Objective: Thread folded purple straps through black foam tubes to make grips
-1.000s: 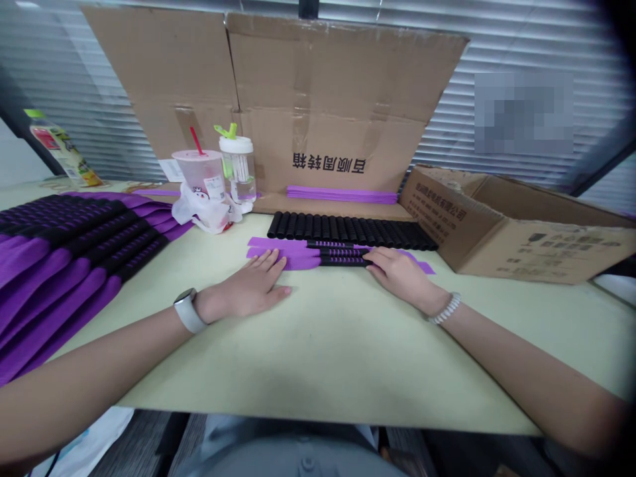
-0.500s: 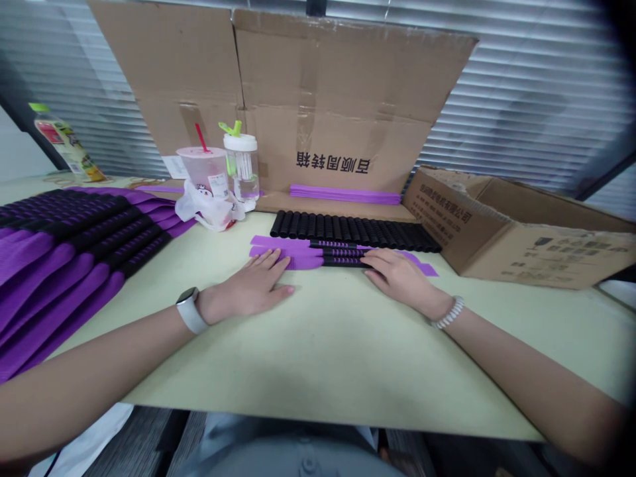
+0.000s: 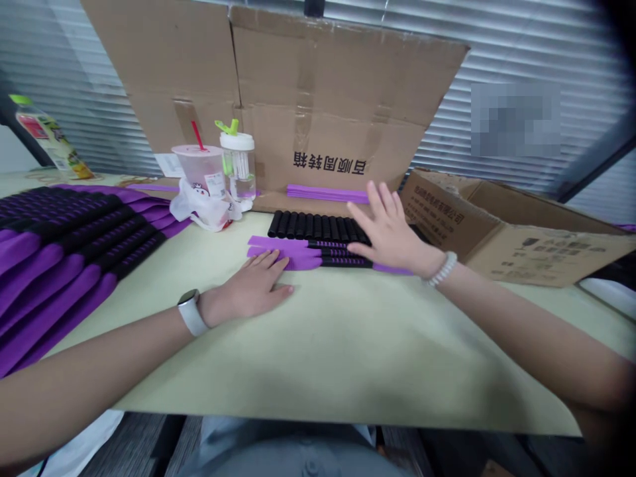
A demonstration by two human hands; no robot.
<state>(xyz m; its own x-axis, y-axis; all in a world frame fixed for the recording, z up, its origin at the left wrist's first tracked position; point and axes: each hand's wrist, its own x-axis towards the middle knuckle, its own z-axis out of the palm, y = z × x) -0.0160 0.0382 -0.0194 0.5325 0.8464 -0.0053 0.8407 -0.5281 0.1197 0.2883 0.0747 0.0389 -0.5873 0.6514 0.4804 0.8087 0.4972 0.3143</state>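
At far left, a plastic bottle [image 3: 52, 136] with a green cap stands tilted in view. Below it spreads a pile of purple bands [image 3: 82, 285], soft and overlapping like long leaves, each with a black sleeve whose slits show purple. Next comes a translucent pink cup [image 3: 201, 165] with a red straw, a crumpled white plastic bag [image 3: 199, 205] gathered round its base. A clear drinking bottle [image 3: 240, 162] with a white lid and green spout stands just beside it. A tall sheet of smooth brown cardboard [image 3: 332, 86] (its printed characters are upside down) rises behind.

On the pale, smooth table [image 3: 318, 358], the left hand [image 3: 256, 285] lies flat, fingers close together and thumb apart, pressing on the left ends of several flat purple strips [image 3: 305, 263]. These lie side by side at centre, their middles wrapped in ribbed black sleeves [image 3: 345, 262]. Behind them runs a row of short, round black tubes [image 3: 318, 226]; farther back is a neat purple stack [image 3: 325, 192].

The right hand [image 3: 390, 235] is over the tubes and strips, fingers spread wide, gripping nothing; whether it touches them is unclear. At right sits an open cardboard box [image 3: 556, 255].
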